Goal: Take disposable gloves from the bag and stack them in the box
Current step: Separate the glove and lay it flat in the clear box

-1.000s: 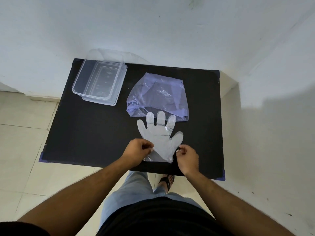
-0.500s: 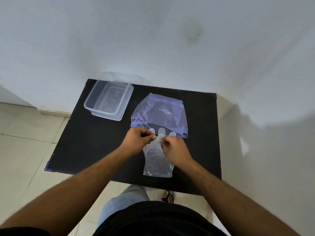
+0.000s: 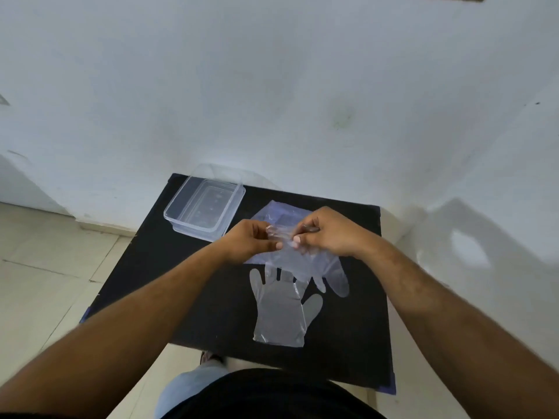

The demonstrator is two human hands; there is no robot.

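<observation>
A clear disposable glove [image 3: 279, 316] lies flat on the black table [image 3: 187, 282], fingers pointing away from me. Above it a second clear glove [image 3: 305, 263] hangs with its fingers down, pinched at the cuff by my left hand [image 3: 252, 240] and my right hand [image 3: 328, 231]. Behind my hands the bluish plastic bag [image 3: 282, 211] lies mostly hidden. The clear plastic box [image 3: 205, 210] stands at the table's far left corner, with nothing visible inside it.
A white wall rises right behind the table, and another stands close on the right. Tiled floor lies to the left. My legs and a sandalled foot show below the table's near edge.
My hands left the flat glove's cuff, moved up to the bag and now hold a second glove raised above the table. The camera has tilted upward.
</observation>
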